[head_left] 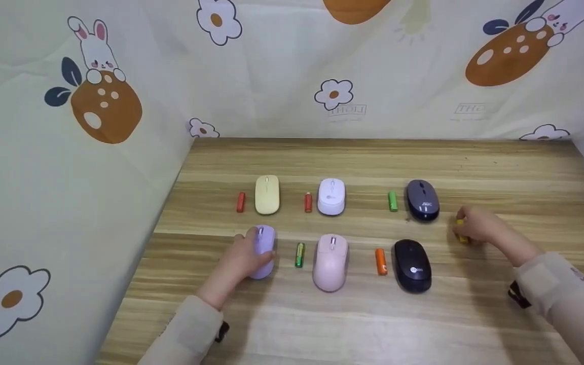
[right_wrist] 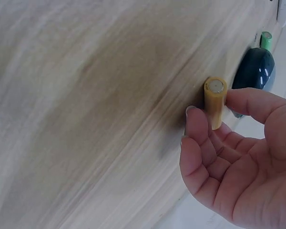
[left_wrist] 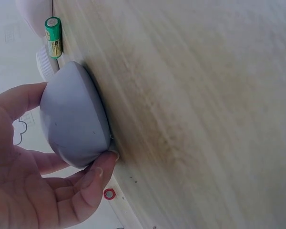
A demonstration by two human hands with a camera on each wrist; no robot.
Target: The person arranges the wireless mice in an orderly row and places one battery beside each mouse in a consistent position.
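My left hand grips a purple computer mouse by its sides on the wooden table, at the front left of the mice. In the left wrist view the thumb lies on one side of the mouse and curled fingers on the other. At the right, my right hand pinches a yellow battery between thumb and fingers. One flat end of that battery faces the right wrist camera. A dark grey mouse lies just left of the right hand.
Behind lie a yellow mouse and a white mouse, with red batteries beside them and a green battery further right. In front are a green-gold battery, a pink mouse, an orange battery and a black mouse.
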